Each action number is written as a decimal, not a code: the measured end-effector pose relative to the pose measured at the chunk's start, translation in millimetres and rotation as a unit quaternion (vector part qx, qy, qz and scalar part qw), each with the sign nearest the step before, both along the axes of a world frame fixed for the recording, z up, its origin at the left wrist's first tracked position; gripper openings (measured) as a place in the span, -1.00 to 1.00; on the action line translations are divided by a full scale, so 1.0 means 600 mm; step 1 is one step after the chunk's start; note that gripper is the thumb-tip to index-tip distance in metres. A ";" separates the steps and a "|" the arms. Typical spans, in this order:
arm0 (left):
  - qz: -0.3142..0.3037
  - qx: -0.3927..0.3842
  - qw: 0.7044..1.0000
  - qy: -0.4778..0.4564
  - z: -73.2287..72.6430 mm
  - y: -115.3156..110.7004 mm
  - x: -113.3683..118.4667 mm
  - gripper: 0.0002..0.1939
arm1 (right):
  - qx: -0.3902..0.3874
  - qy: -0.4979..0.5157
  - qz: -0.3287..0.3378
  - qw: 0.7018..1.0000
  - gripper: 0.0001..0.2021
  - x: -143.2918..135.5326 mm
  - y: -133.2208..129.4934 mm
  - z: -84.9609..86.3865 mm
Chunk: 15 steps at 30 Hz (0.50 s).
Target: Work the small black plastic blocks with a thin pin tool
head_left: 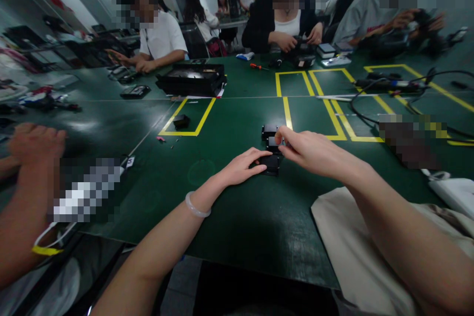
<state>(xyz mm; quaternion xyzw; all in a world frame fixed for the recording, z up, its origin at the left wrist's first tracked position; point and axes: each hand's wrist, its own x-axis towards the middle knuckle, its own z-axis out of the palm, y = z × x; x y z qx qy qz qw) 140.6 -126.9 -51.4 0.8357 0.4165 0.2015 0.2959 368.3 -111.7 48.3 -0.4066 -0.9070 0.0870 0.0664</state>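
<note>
Three small black blocks stand in a row on the green table (237, 212), running away from me. My left hand (244, 166) is at the nearest block (271, 164), its thumb and a finger touching the left side and top, fingers apart. Just right of the row, my right hand (301, 147) is over the middle block (273, 144), with thumb and fingers bent together; whatever they may pinch is too small to make out. The farthest block (269, 131) lies just beyond my right fingertips.
At left, another person's fist (37, 143) is near a power strip. A black block (181, 121) sits inside yellow tape. Beyond are a black tray (192, 79) and a screwdriver (258, 66). Cables (400, 84) and beige cloth (344, 227) are at right.
</note>
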 end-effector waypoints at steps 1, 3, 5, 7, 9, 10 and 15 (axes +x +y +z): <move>0.000 0.001 1.000 -0.001 0.000 0.000 0.000 -0.56 | 0.004 0.003 -0.003 1.000 -0.78 0.000 0.000 0.000; 0.003 0.000 1.000 -0.004 -0.001 0.000 0.000 -0.56 | 0.017 -0.001 -0.019 1.000 -0.77 -0.002 0.000 -0.001; 0.004 -0.002 1.000 -0.005 -0.001 0.000 0.000 -0.56 | 0.027 -0.019 -0.036 0.999 -0.75 -0.004 0.000 0.000; 0.004 -0.004 1.000 -0.005 -0.001 0.000 0.000 -0.56 | 0.028 -0.032 -0.040 0.998 -0.77 -0.005 0.001 0.000; 0.002 -0.005 1.000 -0.004 0.000 0.001 0.000 -0.55 | 0.018 -0.026 -0.026 0.999 -0.79 -0.004 0.000 0.001; 0.002 -0.006 1.000 -0.004 0.000 0.001 0.000 -0.55 | 0.010 -0.018 -0.016 1.000 -0.80 -0.003 0.000 0.002; 0.006 -0.007 1.000 0.001 -0.001 0.001 0.000 -0.55 | -0.003 0.003 -0.005 1.000 -0.80 -0.002 -0.002 0.004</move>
